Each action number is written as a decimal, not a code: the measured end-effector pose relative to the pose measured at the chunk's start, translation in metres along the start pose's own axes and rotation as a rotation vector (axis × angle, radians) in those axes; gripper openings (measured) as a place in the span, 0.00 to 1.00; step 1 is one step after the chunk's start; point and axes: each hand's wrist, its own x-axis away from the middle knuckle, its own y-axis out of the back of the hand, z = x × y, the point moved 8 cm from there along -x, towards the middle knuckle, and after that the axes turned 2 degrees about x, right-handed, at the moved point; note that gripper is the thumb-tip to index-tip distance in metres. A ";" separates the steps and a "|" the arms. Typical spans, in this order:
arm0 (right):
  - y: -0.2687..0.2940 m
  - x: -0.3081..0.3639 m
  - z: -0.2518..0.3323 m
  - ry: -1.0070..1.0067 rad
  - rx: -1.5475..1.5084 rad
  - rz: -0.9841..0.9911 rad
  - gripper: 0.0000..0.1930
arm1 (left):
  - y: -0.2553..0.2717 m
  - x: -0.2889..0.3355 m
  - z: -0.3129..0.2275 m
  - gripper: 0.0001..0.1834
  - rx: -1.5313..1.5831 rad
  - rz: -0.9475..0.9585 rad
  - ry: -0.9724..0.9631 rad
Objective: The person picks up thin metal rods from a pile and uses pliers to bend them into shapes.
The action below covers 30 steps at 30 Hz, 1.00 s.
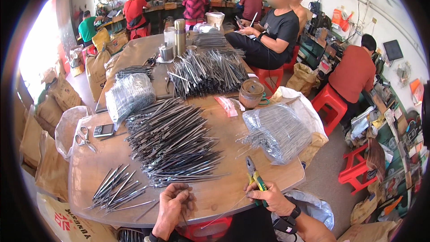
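My right hand (274,198) grips a pair of pliers (253,172) with yellow and green handles, jaws pointing up. A thin wire (225,213) slants down and left from its thumb and fingertips. At the table's front edge, my left hand (175,206) is closed with curled fingers; a thin dark piece shows under them, its kind unclear. Just beyond lies a big pile of dark slim metal strips (168,141), with a smaller loose bunch of strips (117,190) at the left. On the right, a clear plastic bag (282,134) holds many thin wires.
Scissors (83,139) and a mobile phone (104,130) lie at the table's left. Further back are a wrapped bundle (130,96), another strip pile (204,74), a brown jar (251,93) and a flask (179,38). Red stools (329,107) and seated people surround the table.
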 end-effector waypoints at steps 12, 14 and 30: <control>0.012 -0.004 -0.005 -0.007 -0.128 0.006 0.10 | -0.013 0.050 -0.049 0.24 -1.800 0.347 -0.848; 0.007 -0.004 -0.003 -0.005 -0.137 0.023 0.10 | -0.009 0.047 -0.048 0.24 -1.811 0.352 -0.839; 0.027 0.025 0.053 0.204 -0.228 -0.131 0.06 | -0.042 0.036 -0.071 0.15 -1.733 0.440 -1.153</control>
